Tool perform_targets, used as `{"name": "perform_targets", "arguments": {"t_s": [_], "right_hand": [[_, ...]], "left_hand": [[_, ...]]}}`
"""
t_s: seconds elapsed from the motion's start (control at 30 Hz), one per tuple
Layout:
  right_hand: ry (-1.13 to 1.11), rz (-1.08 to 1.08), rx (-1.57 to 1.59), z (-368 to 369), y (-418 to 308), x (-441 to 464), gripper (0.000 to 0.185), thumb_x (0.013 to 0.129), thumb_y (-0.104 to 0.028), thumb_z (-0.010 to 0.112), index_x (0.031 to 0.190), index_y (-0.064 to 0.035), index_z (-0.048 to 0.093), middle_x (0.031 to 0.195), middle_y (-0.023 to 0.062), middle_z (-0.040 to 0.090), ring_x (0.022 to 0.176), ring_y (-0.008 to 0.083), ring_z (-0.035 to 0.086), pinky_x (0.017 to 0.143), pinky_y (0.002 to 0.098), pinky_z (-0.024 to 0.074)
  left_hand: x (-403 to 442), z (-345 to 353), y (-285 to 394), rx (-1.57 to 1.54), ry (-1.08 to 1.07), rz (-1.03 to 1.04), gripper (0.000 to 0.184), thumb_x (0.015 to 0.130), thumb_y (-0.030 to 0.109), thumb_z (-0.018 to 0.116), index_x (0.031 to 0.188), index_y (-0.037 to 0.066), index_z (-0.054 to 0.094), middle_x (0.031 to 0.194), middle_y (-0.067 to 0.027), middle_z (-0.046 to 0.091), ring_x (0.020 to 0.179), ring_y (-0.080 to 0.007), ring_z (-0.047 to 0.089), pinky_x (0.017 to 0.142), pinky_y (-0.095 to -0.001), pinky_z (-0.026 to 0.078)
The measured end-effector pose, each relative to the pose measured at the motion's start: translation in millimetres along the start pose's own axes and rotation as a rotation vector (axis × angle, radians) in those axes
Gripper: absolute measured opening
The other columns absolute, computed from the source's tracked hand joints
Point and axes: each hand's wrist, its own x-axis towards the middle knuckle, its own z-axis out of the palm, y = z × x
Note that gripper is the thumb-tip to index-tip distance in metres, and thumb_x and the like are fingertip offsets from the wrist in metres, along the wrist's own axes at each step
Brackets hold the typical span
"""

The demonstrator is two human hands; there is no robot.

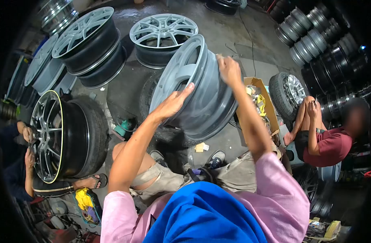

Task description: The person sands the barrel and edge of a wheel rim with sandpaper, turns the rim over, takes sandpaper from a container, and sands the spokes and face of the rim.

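In the head view, the fingers of the right hand point(230, 72) are bent together and pinch a small tan piece point(219, 57) at the outer barrel of a grey wheel rim point(209, 91). The left hand point(171, 106) is at its spoked face, the thumb stretched; how its other fingers stand, I cannot tell. The rim is tilted above a tyre point(181, 137), which lies on the grey, marked floor point(224, 30). Around are more spoked rims point(164, 30), a cardboard box point(243, 127) and, at right, a seated person point(329, 148) near stacked wheels point(311, 44).
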Motion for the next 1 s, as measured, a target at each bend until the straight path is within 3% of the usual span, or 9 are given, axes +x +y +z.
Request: {"name": "perform_targets", "arguments": {"t_s": [0.07,0.1,0.27,0.43,0.5,0.63,0.77,0.83,1.0], "right_hand": [[0.302,-0.252,-0.017,-7,-38,-76,0.028,0.100,-0.023,0.064,0.119,-0.0043,0.074,0.117,0.0216,0.071,0.108,0.0419,0.067,0.092,0.0504,0.0521],[0.319,-0.323,0.002,-4,-44,-120,0.036,0.094,-0.016,0.070,0.130,-0.0115,0.071,0.134,0.0157,0.067,0.128,0.0380,0.060,0.104,0.0505,0.0482],[0.088,-0.456,-0.252,-26,-23,-243,0.040,0.087,-0.015,0.075,0.127,-0.0203,0.074,0.149,0.0059,0.060,0.146,0.0344,0.047,0.116,0.0548,0.0395],[0.158,-0.279,-0.299,-54,11,-112,0.028,0.096,-0.018,0.069,0.123,-0.0145,0.076,0.138,0.0172,0.064,0.131,0.0410,0.057,0.106,0.0498,0.0502],[-0.074,-0.125,-0.276,-31,54,-26,0.038,0.102,-0.038,0.060,0.112,-0.0075,0.080,0.133,0.0218,0.066,0.126,0.0421,0.060,0.102,0.0494,0.0521],[-0.418,0.134,-0.099,21,91,75,0.051,0.098,-0.048,0.061,0.106,0.0000,0.078,0.121,0.0289,0.069,0.119,0.0461,0.063,0.100,0.0534,0.0518],[-0.216,-0.049,-0.303,-24,37,-6,0.045,0.103,-0.038,0.057,0.113,0.0005,0.077,0.126,0.0295,0.067,0.122,0.0450,0.061,0.109,0.0510,0.0460],[0.175,-0.217,-0.212,-41,17,-98,0.029,0.098,-0.021,0.066,0.121,-0.0070,0.076,0.142,0.0215,0.061,0.135,0.0456,0.052,0.114,0.0502,0.0422],[0.156,-0.110,-0.262,-58,-13,-248,0.043,0.086,-0.005,0.074,0.128,-0.0134,0.075,0.150,0.0123,0.058,0.142,0.0401,0.047,0.118,0.0479,0.0407]], "left_hand": [[4,1,-10,-0.010,0.049,0.046,0.098,0.102,0.075,0.041,0.127,-0.016,0.066,0.117,-0.0205,0.068,0.114,-0.0246,0.060,0.106,-0.0363,0.043],[8,-2,-18,0.003,0.037,0.024,0.094,0.103,0.075,0.041,0.122,-0.013,0.069,0.106,-0.0155,0.067,0.106,-0.0225,0.058,0.100,-0.0368,0.044],[9,5,-18,0.073,0.121,0.077,0.084,0.103,0.074,0.041,0.096,-0.003,0.072,0.079,-0.0037,0.054,0.084,-0.0164,0.048,0.080,-0.0371,0.042],[19,5,-25,0.127,0.145,0.094,0.083,0.100,0.078,0.043,0.068,0.002,0.057,0.067,-0.0014,0.046,0.072,-0.0147,0.045,0.067,-0.0361,0.040],[22,6,-24,0.183,0.162,0.066,0.084,0.098,0.079,0.045,0.063,0.003,0.054,0.063,-0.0011,0.044,0.069,-0.0154,0.045,0.064,-0.0365,0.040],[17,7,-14,0.233,0.190,0.053,0.086,0.096,0.080,0.048,0.061,0.002,0.055,0.062,-0.0026,0.045,0.065,-0.0168,0.046,0.062,-0.0386,0.041],[17,3,-19,0.227,0.169,0.041,0.088,0.096,0.079,0.050,0.065,-0.003,0.061,0.063,-0.0053,0.051,0.066,-0.0179,0.050,0.065,-0.0388,0.044],[12,5,-11,0.189,0.150,0.059,0.087,0.096,0.077,0.051,0.069,-0.005,0.064,0.064,-0.0063,0.052,0.067,-0.0186,0.051,0.066,-0.0386,0.045],[14,10,-9,0.180,0.184,0.172,0.084,0.097,0.072,0.055,0.076,-0.009,0.066,0.064,-0.0086,0.054,0.068,-0.0197,0.053,0.068,-0.0412,0.047]]}}
